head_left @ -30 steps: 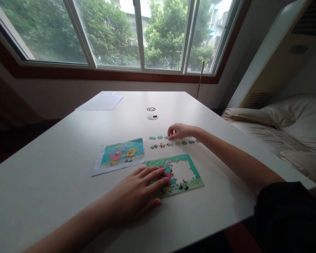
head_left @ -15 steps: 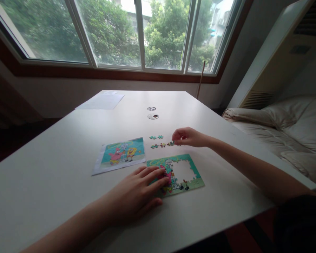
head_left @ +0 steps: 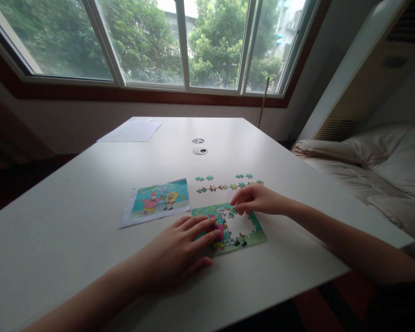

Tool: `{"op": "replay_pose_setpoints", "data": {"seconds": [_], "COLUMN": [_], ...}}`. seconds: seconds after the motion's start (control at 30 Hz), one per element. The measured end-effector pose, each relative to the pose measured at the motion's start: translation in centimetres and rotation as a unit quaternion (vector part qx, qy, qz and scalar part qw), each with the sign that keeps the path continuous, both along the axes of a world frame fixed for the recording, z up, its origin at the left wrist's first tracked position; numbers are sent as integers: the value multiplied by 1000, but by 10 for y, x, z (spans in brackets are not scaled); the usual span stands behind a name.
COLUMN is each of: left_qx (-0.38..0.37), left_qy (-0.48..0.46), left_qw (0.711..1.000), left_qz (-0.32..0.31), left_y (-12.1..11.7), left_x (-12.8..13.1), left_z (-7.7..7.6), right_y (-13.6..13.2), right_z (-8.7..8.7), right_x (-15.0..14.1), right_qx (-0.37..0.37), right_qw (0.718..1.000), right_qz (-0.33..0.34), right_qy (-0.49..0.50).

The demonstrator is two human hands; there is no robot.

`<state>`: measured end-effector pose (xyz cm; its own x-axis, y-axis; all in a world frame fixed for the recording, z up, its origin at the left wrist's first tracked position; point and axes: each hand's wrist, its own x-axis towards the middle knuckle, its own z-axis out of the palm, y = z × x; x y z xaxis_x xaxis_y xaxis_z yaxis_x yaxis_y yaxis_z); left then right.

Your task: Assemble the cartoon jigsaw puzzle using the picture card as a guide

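A cartoon jigsaw puzzle (head_left: 256, 239) lies on the white table with a gap in its right half. Flat across its left side rests my left hand (head_left: 186, 246), fingers spread. Over the gap's upper edge, my right hand (head_left: 251, 199) pinches a small green puzzle piece (head_left: 232, 213) between thumb and fingers. Behind the puzzle, several loose pieces (head_left: 212, 188) lie in rows, some partly hidden by my right hand. To the left is a printed picture sheet (head_left: 161, 198) showing the same cartoon figures.
White paper (head_left: 131, 131) lies at the table's (head_left: 72, 198) far left corner. Two round grommets (head_left: 199, 151) sit in the tabletop near the middle. A cream sofa (head_left: 359, 161) stands to the right, and a window (head_left: 152, 46) is beyond the table.
My right hand has come from the row of loose pieces toward me, bringing a piece over the puzzle's gap. My left hand stays on the puzzle.
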<state>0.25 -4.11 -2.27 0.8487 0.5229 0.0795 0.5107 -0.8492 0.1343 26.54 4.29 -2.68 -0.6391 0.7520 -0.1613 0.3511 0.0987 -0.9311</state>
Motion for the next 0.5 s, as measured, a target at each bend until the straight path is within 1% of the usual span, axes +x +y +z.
{"op": "replay_pose_setpoints", "data": {"seconds": [0.2, 0.33, 0.5], "left_qx": [-2, 2, 9], "left_qy": [-1, -3, -2], "left_qw": [1000, 1000, 1000], "left_qz": [-2, -2, -3], "left_y": [1, 0, 1], "left_x": [1, 1, 1], "left_z": [0, 0, 0], "right_y": [-3, -5, -6], "right_z": [3, 7, 6], "right_x": [-2, -4, -5], "right_qx": [1, 19, 42], "right_qw": [1000, 1000, 999], "right_qz": [1, 3, 0], "right_qy": [-3, -20, -10]}}
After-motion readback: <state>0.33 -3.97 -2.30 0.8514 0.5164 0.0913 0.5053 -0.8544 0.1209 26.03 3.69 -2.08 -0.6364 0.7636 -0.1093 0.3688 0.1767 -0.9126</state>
